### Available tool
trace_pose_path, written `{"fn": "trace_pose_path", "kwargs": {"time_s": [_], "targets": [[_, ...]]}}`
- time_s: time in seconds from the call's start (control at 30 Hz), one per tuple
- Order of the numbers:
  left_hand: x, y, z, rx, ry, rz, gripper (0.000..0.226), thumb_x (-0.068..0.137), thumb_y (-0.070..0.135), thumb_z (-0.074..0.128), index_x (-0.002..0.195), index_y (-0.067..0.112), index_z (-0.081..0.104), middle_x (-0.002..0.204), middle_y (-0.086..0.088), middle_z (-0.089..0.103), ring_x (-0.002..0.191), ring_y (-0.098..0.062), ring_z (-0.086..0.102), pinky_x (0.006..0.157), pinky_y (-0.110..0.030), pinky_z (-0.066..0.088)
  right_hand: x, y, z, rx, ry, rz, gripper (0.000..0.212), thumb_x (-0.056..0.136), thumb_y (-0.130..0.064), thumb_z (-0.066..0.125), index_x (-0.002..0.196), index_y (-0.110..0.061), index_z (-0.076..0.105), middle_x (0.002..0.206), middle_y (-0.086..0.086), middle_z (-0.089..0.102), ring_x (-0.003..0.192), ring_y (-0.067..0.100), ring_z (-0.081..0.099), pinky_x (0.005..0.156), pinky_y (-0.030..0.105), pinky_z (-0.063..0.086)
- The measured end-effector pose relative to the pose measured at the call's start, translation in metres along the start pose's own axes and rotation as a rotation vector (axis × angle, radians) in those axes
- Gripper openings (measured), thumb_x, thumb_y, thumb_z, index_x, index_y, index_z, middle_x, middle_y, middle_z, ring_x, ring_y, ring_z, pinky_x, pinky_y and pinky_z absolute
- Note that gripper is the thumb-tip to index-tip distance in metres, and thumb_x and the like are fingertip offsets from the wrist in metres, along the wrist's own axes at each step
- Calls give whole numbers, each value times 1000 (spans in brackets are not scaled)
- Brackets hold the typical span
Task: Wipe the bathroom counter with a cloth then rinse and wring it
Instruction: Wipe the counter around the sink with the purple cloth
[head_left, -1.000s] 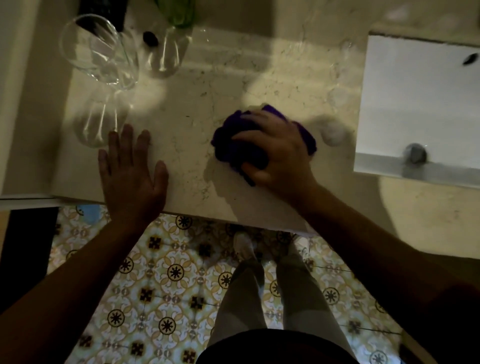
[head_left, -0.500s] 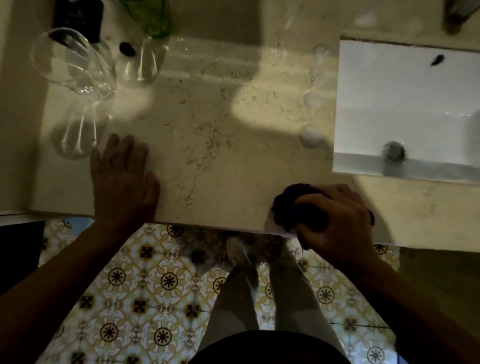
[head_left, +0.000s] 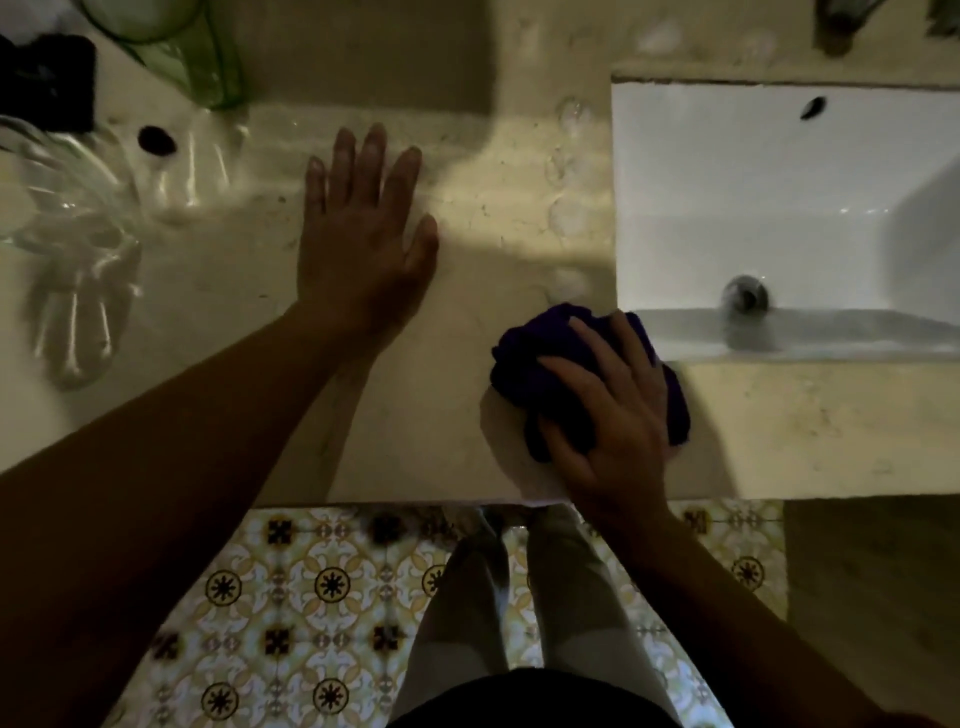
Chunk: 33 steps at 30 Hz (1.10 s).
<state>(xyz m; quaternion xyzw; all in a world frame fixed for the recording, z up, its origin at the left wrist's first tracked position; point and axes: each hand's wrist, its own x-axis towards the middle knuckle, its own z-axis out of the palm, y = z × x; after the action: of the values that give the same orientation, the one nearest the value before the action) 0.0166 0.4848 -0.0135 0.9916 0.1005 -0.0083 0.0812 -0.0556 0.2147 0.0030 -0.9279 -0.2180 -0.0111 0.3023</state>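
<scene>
Right hand (head_left: 613, 415) bunches the purple cloth (head_left: 524, 353) on the marble counter (head_left: 415, 415), fingers curled over it — just beside the white sink (head_left: 727, 208), at its 7 o'clock corner. Left hand (head_left: 358, 234) lies flat, fingers straight, at 10 o'clock from the cloth — well apart.

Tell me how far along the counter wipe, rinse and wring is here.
Mid-wipe. The right hand presses the bunched purple cloth onto the counter beside the sink, while the left hand rests flat. Droplets remain near the sink. Rinsing and wringing are not yet started.
</scene>
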Motion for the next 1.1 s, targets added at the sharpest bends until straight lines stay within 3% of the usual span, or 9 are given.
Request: {"fn": "trace_pose_path", "kwargs": {"time_s": [0.13,0.4,0.57,0.77,0.87,1.1], "targets": [[3,-1,0,14,-19,-3,68,103,54,27,164,28,14,174,-5,3,161,-27,-2,129,-52,4,-4,6,6,-138,-74,-47,50,82,-39,67,128,-21,66,152,10,49,149,37,30,115,67,23],[4,2,-7,-2,1,-16,66,101,50,34,162,27,23,174,-5,11,161,-27,4,129,-51,6,79,21,20,-175,22,-83,44,83,-36,71,124,-20,70,145,10,56,144,37,39,114,65,26],[6,0,-4,-17,24,-25,65,101,47,37,161,26,28,173,-5,15,160,-27,7,129,-50,8,108,16,20,-150,-44,-29,48,80,-39,66,125,-23,67,143,8,57,141,34,42,114,60,28],[6,1,-4,-36,39,-24,62,101,44,39,160,26,30,172,-5,17,160,-26,8,129,-50,8,31,6,5,-104,-136,-97,42,82,-45,67,116,-22,72,139,7,60,140,32,44,113,59,30],[6,2,-5,-46,41,-22,62,100,42,40,159,25,31,172,-6,18,160,-28,9,129,-51,8,-21,7,-7,-107,-172,-117,41,93,-52,56,115,-22,74,141,8,60,142,32,43,113,62,30],[4,1,-5,-42,30,-16,63,100,45,36,160,25,29,172,-6,16,160,-27,8,129,-50,7,-74,14,-7,-183,-101,-91,43,96,-58,49,126,-29,59,146,6,53,144,33,38,110,67,30]]}}
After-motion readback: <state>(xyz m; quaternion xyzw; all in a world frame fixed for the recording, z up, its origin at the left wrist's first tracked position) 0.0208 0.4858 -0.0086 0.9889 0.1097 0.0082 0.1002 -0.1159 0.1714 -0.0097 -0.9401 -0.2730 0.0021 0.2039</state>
